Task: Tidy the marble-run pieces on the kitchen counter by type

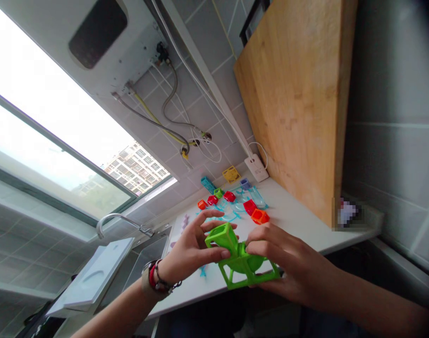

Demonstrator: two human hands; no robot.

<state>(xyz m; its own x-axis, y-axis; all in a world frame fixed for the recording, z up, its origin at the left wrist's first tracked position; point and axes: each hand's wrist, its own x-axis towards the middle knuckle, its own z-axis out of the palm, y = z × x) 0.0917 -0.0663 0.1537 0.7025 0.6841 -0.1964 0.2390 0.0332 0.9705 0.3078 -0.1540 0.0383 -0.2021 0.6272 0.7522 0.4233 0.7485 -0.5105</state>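
Observation:
A green plastic toy piece (244,263) with an open frame base, a rounded middle and a square hollow top is held above the front edge of the white counter (299,220). My left hand (191,244) grips its square top, thumb in front and fingers behind. Around the base's right side my right hand (288,260) is closed, its lower fingers partly hidden. Behind the hands lie red blocks (230,196), an orange block (260,216), a small green block (218,193), a yellow block (231,174) and clear blue track pieces (257,197).
A large wooden board (295,103) leans at the right. Near its foot lies a white power strip (256,167). A sink (147,256) with a curved faucet (124,216) is at the left, beside a white box (94,277). Hoses and cables (172,89) hang on the tiled wall.

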